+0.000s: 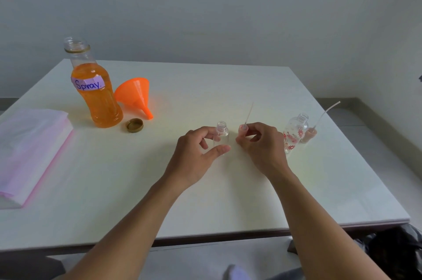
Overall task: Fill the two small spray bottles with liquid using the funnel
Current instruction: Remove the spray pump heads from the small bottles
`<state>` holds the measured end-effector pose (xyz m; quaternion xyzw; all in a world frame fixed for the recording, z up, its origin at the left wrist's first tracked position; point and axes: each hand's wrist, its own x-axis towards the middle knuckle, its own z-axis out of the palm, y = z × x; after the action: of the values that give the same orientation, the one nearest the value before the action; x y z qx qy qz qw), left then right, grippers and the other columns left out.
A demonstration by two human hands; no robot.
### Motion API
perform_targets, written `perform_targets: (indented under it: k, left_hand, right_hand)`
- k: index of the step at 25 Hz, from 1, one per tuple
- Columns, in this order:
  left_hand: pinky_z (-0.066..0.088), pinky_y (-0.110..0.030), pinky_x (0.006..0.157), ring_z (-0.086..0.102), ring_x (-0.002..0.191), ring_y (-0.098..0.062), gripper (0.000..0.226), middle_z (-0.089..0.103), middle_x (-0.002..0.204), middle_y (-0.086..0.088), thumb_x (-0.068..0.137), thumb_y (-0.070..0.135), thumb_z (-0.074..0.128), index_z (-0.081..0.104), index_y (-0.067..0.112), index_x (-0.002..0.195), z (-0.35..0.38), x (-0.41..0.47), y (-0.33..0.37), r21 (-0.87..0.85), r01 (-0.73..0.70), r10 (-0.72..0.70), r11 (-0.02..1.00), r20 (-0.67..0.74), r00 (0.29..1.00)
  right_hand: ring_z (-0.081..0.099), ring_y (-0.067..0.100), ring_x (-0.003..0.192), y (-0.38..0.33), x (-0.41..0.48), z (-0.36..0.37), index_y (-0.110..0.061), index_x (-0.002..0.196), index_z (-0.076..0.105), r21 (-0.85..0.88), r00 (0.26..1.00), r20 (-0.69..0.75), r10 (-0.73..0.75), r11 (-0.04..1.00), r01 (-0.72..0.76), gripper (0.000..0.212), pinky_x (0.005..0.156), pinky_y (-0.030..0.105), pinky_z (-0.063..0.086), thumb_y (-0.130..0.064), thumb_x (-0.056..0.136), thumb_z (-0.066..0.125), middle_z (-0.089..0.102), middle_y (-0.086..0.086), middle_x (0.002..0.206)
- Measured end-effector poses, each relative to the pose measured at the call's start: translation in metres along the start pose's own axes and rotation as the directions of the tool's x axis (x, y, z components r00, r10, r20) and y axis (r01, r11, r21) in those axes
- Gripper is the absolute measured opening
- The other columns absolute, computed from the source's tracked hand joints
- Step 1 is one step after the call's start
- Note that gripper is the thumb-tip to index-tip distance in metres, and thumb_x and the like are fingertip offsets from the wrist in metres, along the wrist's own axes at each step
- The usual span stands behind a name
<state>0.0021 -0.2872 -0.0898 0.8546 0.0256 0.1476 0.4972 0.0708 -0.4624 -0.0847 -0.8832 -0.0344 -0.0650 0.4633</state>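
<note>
Clear plastic spray bottle [221, 135] at worktop [228, 199] centre, upright, empty, uncapped, in left hand [198, 154] curled grip | right hand [260, 145] grip pinches spray head [244, 128], tube up | far left: open big bottle [96, 97], orange liquid; funnel [134, 94] on its side; gold cap [134, 125] | right: flowered bottle [294, 133], empty; second spray head [309, 134] just beside
</note>
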Motion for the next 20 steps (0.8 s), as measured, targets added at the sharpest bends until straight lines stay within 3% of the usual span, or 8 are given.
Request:
perform_targets:
  k: [4, 7, 9, 13, 17, 20]
  left_hand:
    - [0.035, -0.006, 0.068, 0.051, 0.084, -0.006, 0.036, 0.066, 0.095, 0.026, 0.074, 0.050, 0.078, 0.068, 0.036, 0.105, 0.007, 0.005, -0.003, 0.028, 0.009, -0.008, 1.000, -0.024, 1.000]
    - [0.035, -0.012, 0.071, 0.050, 0.088, -0.007, 0.037, 0.062, 0.094, 0.029, 0.073, 0.054, 0.077, 0.067, 0.041, 0.106, 0.013, 0.006, -0.004, 0.049, 0.013, -0.012, 0.999, -0.024, 1.000]
    - [0.035, -0.011, 0.072, 0.050, 0.088, -0.004, 0.040, 0.061, 0.094, 0.030, 0.072, 0.056, 0.077, 0.066, 0.042, 0.109, 0.014, 0.006, -0.006, 0.055, 0.010, -0.008, 0.998, -0.023, 1.000]
    - [0.038, -0.007, 0.075, 0.052, 0.088, -0.001, 0.059, 0.063, 0.108, 0.021, 0.072, 0.044, 0.082, 0.059, 0.039, 0.126, 0.005, 0.002, -0.008, 0.051, 0.011, -0.014, 0.999, 0.060, 0.998]
    - [0.044, -0.012, 0.079, 0.053, 0.094, -0.002, 0.060, 0.061, 0.113, 0.020, 0.080, 0.024, 0.080, 0.054, 0.040, 0.132, -0.027, -0.015, -0.015, 0.138, -0.011, 0.003, 0.990, 0.061, 0.998]
    - [0.040, -0.005, 0.068, 0.057, 0.093, 0.000, 0.049, 0.063, 0.110, 0.021, 0.085, 0.027, 0.074, 0.056, 0.037, 0.130, -0.066, -0.029, -0.018, 0.238, -0.018, 0.034, 0.971, -0.062, 0.998]
  right_hand:
    - [0.065, 0.001, 0.069, 0.003, 0.000, -0.004, -0.027, 0.096, 0.077, -0.005, 1.000, 0.022, 0.002, 1.000, -0.002, 0.011, 0.053, 0.005, 0.042, -0.033, 0.088, 0.076, 0.071, -0.016, 0.074]
    - [0.063, 0.004, 0.078, 0.008, -0.004, -0.007, -0.026, 0.112, 0.073, -0.030, 0.999, 0.039, 0.013, 0.999, -0.012, 0.030, 0.062, 0.013, 0.044, -0.029, 0.084, 0.081, 0.070, -0.013, 0.098]
    - [0.060, 0.005, 0.086, 0.010, -0.010, -0.005, -0.021, 0.129, 0.065, -0.044, 1.000, 0.016, -0.003, 0.999, 0.003, 0.043, 0.069, 0.010, 0.042, -0.022, 0.087, 0.077, 0.063, -0.005, 0.112]
    - [0.053, 0.013, 0.100, 0.005, -0.031, -0.001, -0.015, 0.141, 0.054, -0.143, 0.998, -0.002, -0.056, 0.988, 0.055, 0.045, 0.088, 0.022, 0.043, -0.005, 0.097, 0.059, 0.055, 0.005, 0.124]
    - [0.056, 0.014, 0.096, 0.000, -0.063, -0.004, -0.014, 0.133, 0.061, -0.146, 0.999, -0.041, -0.025, 0.989, 0.018, 0.038, 0.085, 0.022, 0.043, -0.003, 0.097, 0.056, 0.058, 0.003, 0.116]
    - [0.059, 0.003, 0.088, -0.009, -0.098, 0.004, -0.021, 0.115, 0.067, -0.105, 0.997, -0.050, -0.057, 0.993, 0.052, 0.025, 0.072, 0.007, 0.042, -0.006, 0.095, 0.062, 0.060, -0.004, 0.106]
